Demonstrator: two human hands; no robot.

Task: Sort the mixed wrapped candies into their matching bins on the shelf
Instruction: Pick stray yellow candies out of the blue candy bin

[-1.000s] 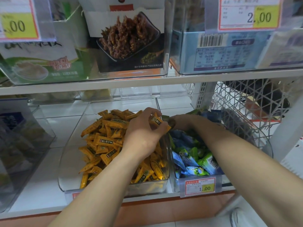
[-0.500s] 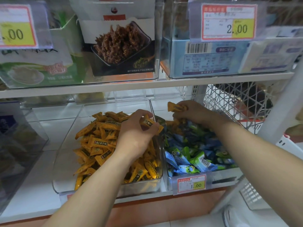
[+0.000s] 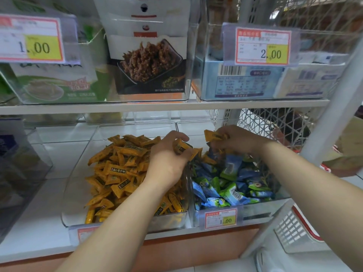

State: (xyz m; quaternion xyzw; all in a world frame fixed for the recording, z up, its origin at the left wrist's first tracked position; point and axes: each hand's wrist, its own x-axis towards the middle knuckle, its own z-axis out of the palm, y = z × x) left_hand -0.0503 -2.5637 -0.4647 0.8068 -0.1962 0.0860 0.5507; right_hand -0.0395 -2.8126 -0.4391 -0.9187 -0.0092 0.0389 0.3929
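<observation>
Two clear bins stand side by side on the lower shelf. The left bin [image 3: 78, 193] holds a heap of orange wrapped candies [image 3: 117, 165]. The right bin [image 3: 255, 211] holds blue and green wrapped candies [image 3: 231, 185], with a few orange ones at its back left corner. My left hand [image 3: 169, 160] hovers over the wall between the bins and grips several orange candies [image 3: 181, 149]. My right hand [image 3: 237, 139] is at the back of the right bin, pinching an orange candy [image 3: 212, 135] lifted above the blue and green pile.
An upper shelf [image 3: 157, 107] carries clear bins of boxed snacks with price tags close above my hands. A white wire basket [image 3: 275, 124] stands behind the right bin. A white shelf post [image 3: 334, 107] rises at the right. Another clear bin [image 3: 23, 163] sits at the left.
My right hand has lifted an orange candy out of the blue and green pile and holds it higher. My left hand stays over the divider with its orange candies.
</observation>
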